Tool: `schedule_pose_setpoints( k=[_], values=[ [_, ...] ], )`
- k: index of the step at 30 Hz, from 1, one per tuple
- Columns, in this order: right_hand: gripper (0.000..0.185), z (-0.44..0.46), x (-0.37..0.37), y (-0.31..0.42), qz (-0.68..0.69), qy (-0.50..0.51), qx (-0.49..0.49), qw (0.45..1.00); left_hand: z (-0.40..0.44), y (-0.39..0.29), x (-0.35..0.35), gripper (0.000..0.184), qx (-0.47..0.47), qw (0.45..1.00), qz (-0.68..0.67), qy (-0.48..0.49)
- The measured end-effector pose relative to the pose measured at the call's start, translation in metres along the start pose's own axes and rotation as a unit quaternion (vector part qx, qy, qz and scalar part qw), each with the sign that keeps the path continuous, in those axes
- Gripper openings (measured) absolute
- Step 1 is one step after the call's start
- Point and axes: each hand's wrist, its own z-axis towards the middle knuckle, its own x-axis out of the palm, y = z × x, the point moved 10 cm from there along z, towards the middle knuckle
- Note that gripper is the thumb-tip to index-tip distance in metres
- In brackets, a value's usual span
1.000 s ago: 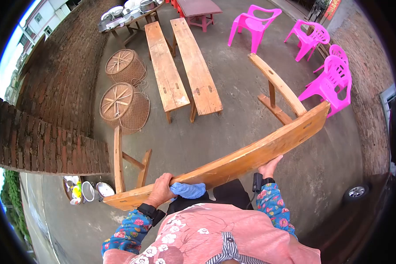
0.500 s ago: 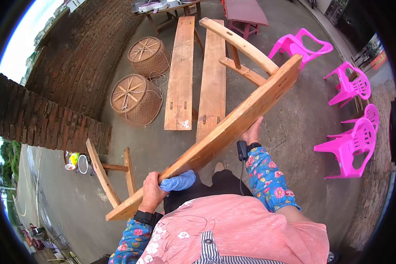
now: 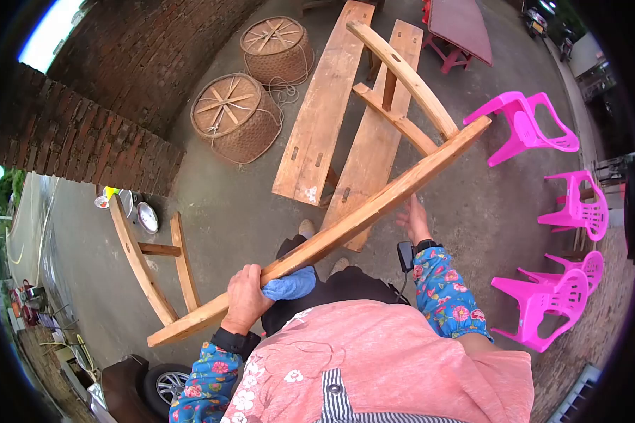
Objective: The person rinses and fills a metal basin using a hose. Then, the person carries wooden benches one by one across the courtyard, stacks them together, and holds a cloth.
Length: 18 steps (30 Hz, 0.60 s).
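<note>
A long wooden bench (image 3: 374, 203) is held tilted on its side across my front, its narrow edge turned up and its legs pointing away from me. My left hand (image 3: 247, 296) grips the bench near its left end. A crumpled blue cloth (image 3: 289, 284) is pressed against the bench beside those fingers, and part of it is hidden. My right hand (image 3: 414, 220) is open with its fingers spread, just below the right half of the bench; whether a fingertip touches the wood I cannot tell.
Two more wooden benches (image 3: 324, 106) stand ahead. Two upturned woven baskets (image 3: 236, 130) with rope lie left of them, near a brick wall (image 3: 70, 134). Pink plastic chairs (image 3: 543, 299) line the right side. A red table (image 3: 462, 28) stands at the back, and a vehicle wheel (image 3: 169, 383) shows lower left.
The bench has rolled so its edge faces up and its broad face no longer shows. My right hand has come off it and spread its fingers. The view has shifted.
</note>
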Motion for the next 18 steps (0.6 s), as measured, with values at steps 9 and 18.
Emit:
schedule_pose_setpoints(
  k=[9, 18],
  values=[
    [0.109, -0.119, 0.064, 0.043, 0.002, 0.106, 0.094, 0.990, -0.002, -0.042, -0.006, 0.065, 0.085, 0.993, 0.051, 0.067],
    [0.091, -0.113, 0.085, 0.067, -0.145, 0.179, 0.117, 0.966, -0.009, -0.065, -0.007, 0.069, 0.119, 0.989, 0.036, 0.082]
  ],
)
